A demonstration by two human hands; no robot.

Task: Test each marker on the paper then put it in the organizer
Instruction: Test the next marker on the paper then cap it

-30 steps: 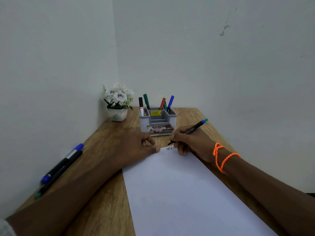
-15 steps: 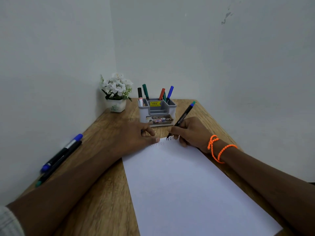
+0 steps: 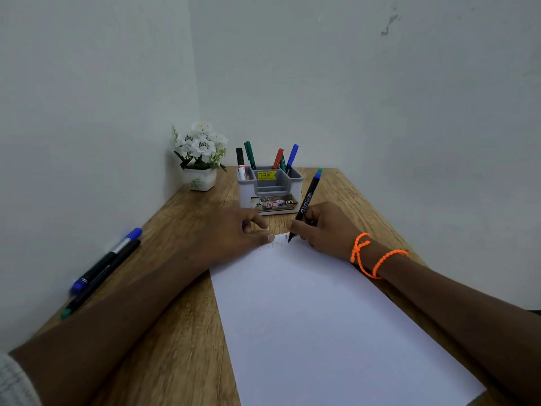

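Note:
A white paper sheet (image 3: 322,317) lies on the wooden table (image 3: 181,332). My right hand (image 3: 325,227) grips a black marker with a blue-green end (image 3: 307,197), its tip touching the paper's top edge beside faint scribbles. My left hand (image 3: 231,232) rests on the paper's top left corner, fingers curled, with a small blue piece, apparently the cap, between them. The grey organizer (image 3: 270,189) stands just behind both hands and holds several markers: black, green, red and blue.
Two markers lie by the left wall: a blue-capped one (image 3: 105,259) and a black one with a green end (image 3: 99,281). A white pot of white flowers (image 3: 200,159) sits in the back corner. Walls close the table on the left and behind.
The marker in my right hand has tilted more upright and its tip has shifted slightly along the paper's top edge. My left hand has stayed on the corner.

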